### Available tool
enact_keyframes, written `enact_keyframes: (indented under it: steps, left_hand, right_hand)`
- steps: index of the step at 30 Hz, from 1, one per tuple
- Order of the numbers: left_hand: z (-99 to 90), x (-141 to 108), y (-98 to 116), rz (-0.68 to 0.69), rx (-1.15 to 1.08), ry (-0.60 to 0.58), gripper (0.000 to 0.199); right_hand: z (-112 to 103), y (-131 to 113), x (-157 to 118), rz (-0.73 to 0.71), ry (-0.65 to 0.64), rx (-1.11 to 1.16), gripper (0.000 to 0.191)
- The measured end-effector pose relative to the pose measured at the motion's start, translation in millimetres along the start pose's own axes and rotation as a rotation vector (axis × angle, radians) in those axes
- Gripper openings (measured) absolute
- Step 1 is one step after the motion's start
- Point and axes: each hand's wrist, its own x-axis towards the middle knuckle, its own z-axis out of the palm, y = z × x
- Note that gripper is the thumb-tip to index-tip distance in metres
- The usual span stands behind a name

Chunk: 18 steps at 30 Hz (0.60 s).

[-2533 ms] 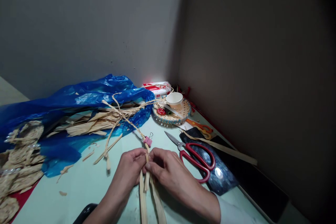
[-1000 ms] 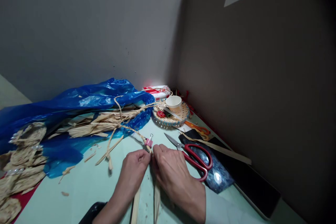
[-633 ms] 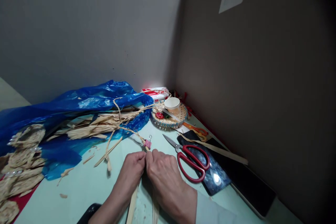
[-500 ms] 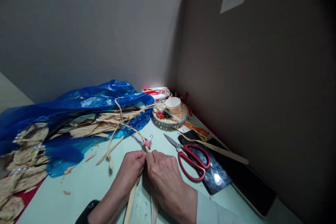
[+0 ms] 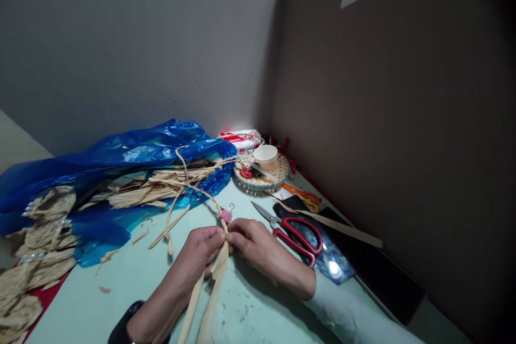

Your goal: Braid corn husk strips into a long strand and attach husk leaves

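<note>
In the head view, the left hand point(image 5: 203, 250) and right hand point(image 5: 258, 250) meet at the table point(image 5: 258, 314), the fingers of both pinching the pale strips point(image 5: 218, 267) just below a pink clip point(image 5: 226, 216). Loose ends trail nearer. Beyond the clip, a cord point(image 5: 205, 192) runs toward the blue bag point(image 5: 169, 137). Red scissors point(image 5: 286, 222) lie near the right hand.

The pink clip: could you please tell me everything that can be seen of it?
The pink clip looks like a small binder clip, with a pink, probably metal, body and a silvery wire handle sticking up on its far side. It grips a pale, straw-like strand just beyond the fingertips of the left hand and right hand. Whether it touches the table is unclear.
</note>
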Motion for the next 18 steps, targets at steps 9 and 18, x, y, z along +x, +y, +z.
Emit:
enact_keyframes:
  steps: [9,18]
  left_hand:
    - [-6.5,2,-3,-0.027,0.07,-0.023,0.032]
    - [-7.2,-13,7,0.128,0.428,0.076,0.035]
  right_hand:
    - [7,10,2,0.052,0.107,-0.037,0.02]
    - [14,7,1,0.011,0.164,-0.039,0.031]
